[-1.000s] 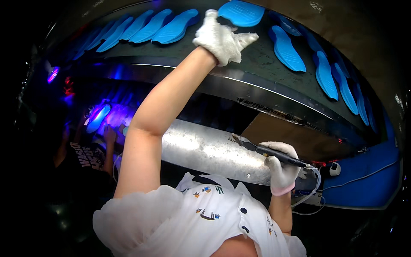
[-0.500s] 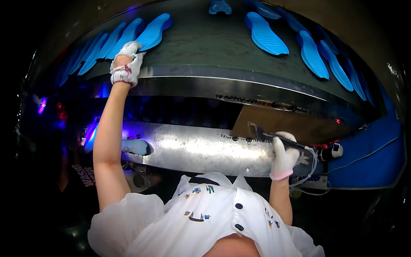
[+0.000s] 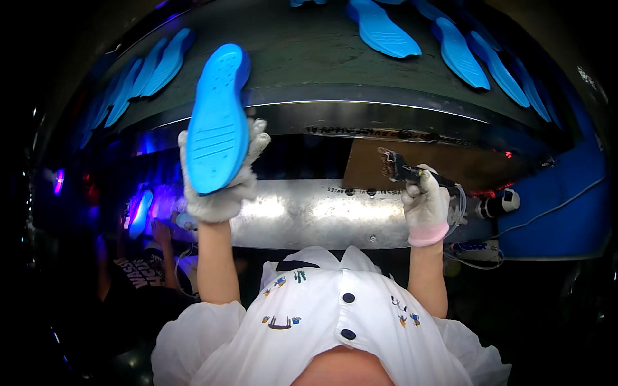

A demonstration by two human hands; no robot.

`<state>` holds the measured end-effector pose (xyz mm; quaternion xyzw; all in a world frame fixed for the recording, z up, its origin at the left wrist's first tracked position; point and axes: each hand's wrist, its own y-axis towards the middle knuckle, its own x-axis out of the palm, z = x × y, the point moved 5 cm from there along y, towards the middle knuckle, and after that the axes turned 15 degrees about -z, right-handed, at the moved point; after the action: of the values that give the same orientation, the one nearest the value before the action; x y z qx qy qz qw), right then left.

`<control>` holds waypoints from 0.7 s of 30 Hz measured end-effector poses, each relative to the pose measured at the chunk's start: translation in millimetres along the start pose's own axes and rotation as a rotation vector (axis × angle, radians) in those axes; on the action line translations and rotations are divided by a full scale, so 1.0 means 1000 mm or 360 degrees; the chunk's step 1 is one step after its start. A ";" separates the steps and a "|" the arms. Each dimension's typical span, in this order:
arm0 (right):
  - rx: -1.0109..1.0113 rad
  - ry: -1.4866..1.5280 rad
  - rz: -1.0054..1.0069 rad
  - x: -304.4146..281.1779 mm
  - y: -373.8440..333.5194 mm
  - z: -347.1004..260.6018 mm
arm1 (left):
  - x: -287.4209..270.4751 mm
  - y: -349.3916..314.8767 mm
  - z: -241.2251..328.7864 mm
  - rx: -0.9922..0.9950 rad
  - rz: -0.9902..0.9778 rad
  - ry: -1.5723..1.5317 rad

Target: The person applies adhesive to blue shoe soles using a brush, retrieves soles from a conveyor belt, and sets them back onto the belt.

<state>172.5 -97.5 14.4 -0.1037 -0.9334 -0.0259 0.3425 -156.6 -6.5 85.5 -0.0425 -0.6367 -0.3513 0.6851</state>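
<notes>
A bright blue shoe sole (image 3: 219, 122) rests upright in my gloved left hand (image 3: 224, 204), in front of the metal rail. The thumb is at its left edge, and the other fingers reach out behind its right edge. The sole's grooved face with small round holes is turned toward me. Lower on the right, my right hand (image 3: 427, 209), in a white glove with a pink cuff, is closed around a dark brush (image 3: 405, 170) with a thin tube attached. Its frayed bristles point left, apart from the sole.
A dark green conveyor belt (image 3: 296, 61) crosses the far side, carrying several blue soles (image 3: 383, 29) on both sides. Below it is a shiny metal shelf (image 3: 322, 215) with a brown board (image 3: 360, 161). At left, under purple light, a co-worker's hand (image 3: 161, 231) is near another sole (image 3: 140, 215).
My left hand has lifted the sole off the belt and brought it nearer. The brush in my right hand has risen slightly and turned. Soles on the belt have shifted left.
</notes>
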 end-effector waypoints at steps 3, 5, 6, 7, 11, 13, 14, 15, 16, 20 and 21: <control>0.0065 0.0011 -0.0057 0.008 0.004 0.001 | -0.017 0.007 0.002 0.0111 -0.0138 0.0382; 0.0158 -0.0059 -0.0011 0.020 0.011 0.000 | -0.027 0.002 -0.015 0.0180 -0.0007 0.0162; 0.0167 -0.0173 -0.0058 0.031 0.019 -0.003 | -0.028 -0.002 -0.027 0.0107 0.0068 0.0261; 0.0005 -0.0319 -0.0231 0.049 0.028 -0.010 | -0.027 0.000 -0.042 0.0127 0.0129 0.0392; -0.0567 -0.1354 -0.0360 0.126 0.063 -0.029 | -0.011 0.001 -0.113 -0.0016 0.0154 0.0754; -0.1308 -0.2047 -0.0354 0.171 0.033 -0.030 | -0.016 -0.001 -0.119 0.0138 0.0413 0.0684; -0.1358 -0.1922 -0.0530 0.182 0.014 -0.028 | -0.023 -0.005 -0.114 0.0192 0.0598 0.0540; -0.1555 -0.2027 -0.0801 0.190 -0.011 -0.027 | -0.023 -0.007 -0.115 0.0256 0.0527 0.0380; -0.1522 -0.2229 -0.0973 0.194 -0.036 -0.023 | -0.021 -0.005 -0.105 0.0188 0.0368 0.0479; -0.1015 -0.1973 -0.1083 0.175 -0.045 -0.030 | -0.022 -0.014 -0.104 0.0057 0.0239 0.0538; -0.0928 -0.1687 -0.0908 0.165 -0.032 -0.034 | -0.024 -0.017 -0.110 0.0025 0.0343 0.0650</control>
<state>64.2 -104.1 147.1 0.0602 -0.9211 -0.3121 -0.2247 -71.9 -64.6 37.2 -0.0329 -0.4794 -0.2724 0.8336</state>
